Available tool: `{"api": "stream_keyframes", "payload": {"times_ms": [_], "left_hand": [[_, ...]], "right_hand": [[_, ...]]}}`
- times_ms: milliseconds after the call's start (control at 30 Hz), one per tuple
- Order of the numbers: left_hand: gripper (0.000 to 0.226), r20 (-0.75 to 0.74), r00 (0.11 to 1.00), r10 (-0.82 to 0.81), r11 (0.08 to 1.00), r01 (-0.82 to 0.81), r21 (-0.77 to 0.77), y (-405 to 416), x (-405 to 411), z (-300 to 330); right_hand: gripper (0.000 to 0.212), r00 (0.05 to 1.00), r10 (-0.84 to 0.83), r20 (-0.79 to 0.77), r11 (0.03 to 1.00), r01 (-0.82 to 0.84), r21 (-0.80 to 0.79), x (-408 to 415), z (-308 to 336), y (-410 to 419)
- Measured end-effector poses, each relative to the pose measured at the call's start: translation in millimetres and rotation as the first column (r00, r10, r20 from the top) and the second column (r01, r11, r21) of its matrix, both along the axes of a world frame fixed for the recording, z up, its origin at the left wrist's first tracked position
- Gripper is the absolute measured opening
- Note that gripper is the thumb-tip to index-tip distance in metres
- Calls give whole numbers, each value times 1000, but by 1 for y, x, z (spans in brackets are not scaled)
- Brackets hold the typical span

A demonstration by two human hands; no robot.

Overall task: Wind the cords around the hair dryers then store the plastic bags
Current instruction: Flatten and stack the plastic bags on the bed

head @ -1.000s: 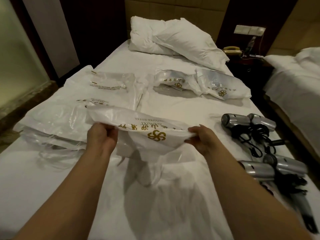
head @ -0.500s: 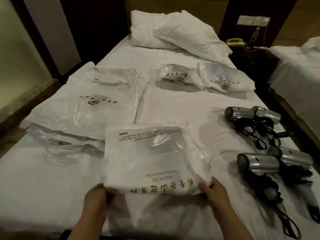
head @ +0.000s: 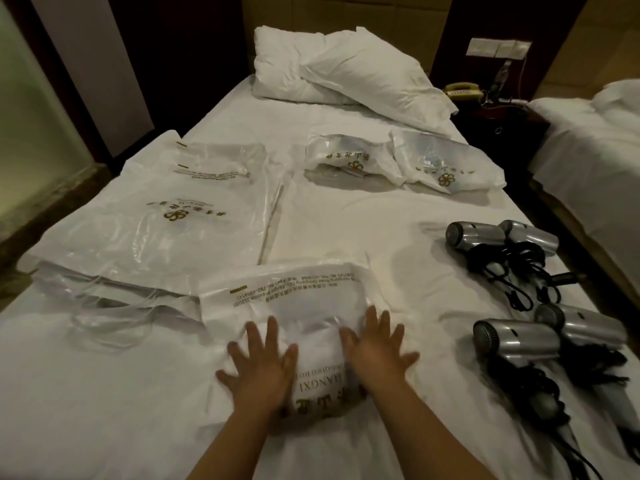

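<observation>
A white plastic bag [head: 298,289] with gold lettering lies flat on the bed in front of me. My left hand [head: 259,365] and my right hand [head: 375,351] rest palm-down on it, fingers spread, side by side. A stack of flat plastic bags [head: 152,230] lies to the left. Two stuffed bags [head: 349,161] [head: 446,168] sit further up the bed. Silver hair dryers with black cords lie at the right edge in two pairs: a far pair [head: 498,237] and a near pair [head: 550,337].
The white bed sheet [head: 346,216] carries everything. Two pillows [head: 346,77] lie at the head. A dark nightstand [head: 498,116] with a telephone stands to the right, and a second bed [head: 595,140] beyond it. The bed's right edge runs close to the hair dryers.
The bag was held up by both hands, then laid down on the bed. Both hands let go of its near edge and now press flat on top of it.
</observation>
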State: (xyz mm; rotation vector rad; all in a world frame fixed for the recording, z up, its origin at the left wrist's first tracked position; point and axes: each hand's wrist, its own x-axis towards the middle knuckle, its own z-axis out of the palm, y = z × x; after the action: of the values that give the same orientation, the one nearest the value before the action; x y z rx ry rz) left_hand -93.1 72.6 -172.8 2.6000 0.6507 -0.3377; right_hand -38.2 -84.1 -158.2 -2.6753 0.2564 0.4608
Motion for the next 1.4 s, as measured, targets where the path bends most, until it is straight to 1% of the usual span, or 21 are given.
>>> {"api": "stream_keyframes", "payload": {"times_ms": [100, 167, 233, 267, 333, 367, 433, 500, 567, 600, 667, 767, 833, 900, 967, 1000, 1067, 1200, 1267, 1333, 1400], "left_hand": [[67, -70, 995, -66, 996, 70, 56, 7, -4, -8], [82, -76, 995, 59, 994, -52, 100, 12, -9, -5], [104, -68, 953, 297, 953, -291, 82, 14, -13, 6], [111, -65, 928, 366, 931, -364, 41, 15, -13, 11], [119, -33, 890, 455, 884, -455, -110, 14, -10, 19], [120, -27, 859, 512, 831, -503, -235, 15, -6, 19], [106, -42, 811, 584, 680, -517, -520, 16, 1, 20], [60, -64, 827, 558, 538, -419, -732, 12, 2, 24], [18, -155, 854, 497, 311, -342, -887, -1, 2, 36], [12, -194, 874, 446, 213, -314, -925, -8, 3, 43], [16, -204, 910, 361, 110, -259, -960, -17, 12, 50], [17, -150, 943, 296, 114, -190, -975, -17, 33, 56], [18, -89, 968, 235, 154, -127, -980, -16, 54, 55], [24, -48, 978, 201, 173, -84, -981, -14, 82, 50], [37, -52, 985, 165, 219, -88, -972, -13, 114, 42], [37, -56, 985, 162, 241, -95, -966, -11, 131, 38], [29, -54, 982, 180, 300, -107, -948, -4, 171, 29], [22, 21, 979, 203, 389, -61, -919, 15, 258, 16], [23, 68, 969, 238, 423, -41, -905, 22, 304, 9], [28, 138, 956, 257, 455, 6, -890, 25, 348, 0], [44, 213, 928, 305, 466, 49, -883, 26, 379, -5]], "right_hand": [[74, 999, -35, -13, 994, 34, -106, -14, -24, -13], [85, 992, -127, 2, 981, 126, -148, -20, -25, -20], [100, 969, -248, -18, 967, 246, -73, -19, -17, -24], [106, 956, -291, -26, 957, 291, -15, -16, -12, -23], [114, 934, -352, -56, 924, 357, 137, -11, -1, -19], [117, 924, -373, -88, 892, 383, 240, -8, 3, -17], [118, 913, -378, -155, 808, 407, 425, -8, 5, -13], [111, 903, -375, -210, 704, 425, 569, -10, 6, -15], [97, 881, -382, -278, 498, 450, 741, -11, 8, -21], [89, 881, -368, -297, 396, 438, 807, -12, 9, -26], [80, 900, -339, -275, 274, 374, 886, -12, 17, -33], [82, 932, -301, -201, 242, 279, 929, -1, 27, -38], [82, 934, -302, -191, 249, 271, 930, 18, 26, -41], [74, 932, -310, -189, 258, 274, 926, 39, 22, -42], [70, 925, -342, -164, 284, 268, 921, 64, 14, -45], [67, 920, -365, -143, 296, 261, 919, 77, 11, -46], [61, 895, -432, -110, 305, 259, 917, 112, 7, -47], [53, 828, -555, -85, 240, 257, 936, 191, -6, -48], [52, 806, -589, -64, 234, 246, 941, 235, -14, -45], [58, 791, -611, -27, 264, 235, 935, 276, -25, -40], [63, 784, -620, 31, 312, 210, 927, 307, -33, -36]]}}
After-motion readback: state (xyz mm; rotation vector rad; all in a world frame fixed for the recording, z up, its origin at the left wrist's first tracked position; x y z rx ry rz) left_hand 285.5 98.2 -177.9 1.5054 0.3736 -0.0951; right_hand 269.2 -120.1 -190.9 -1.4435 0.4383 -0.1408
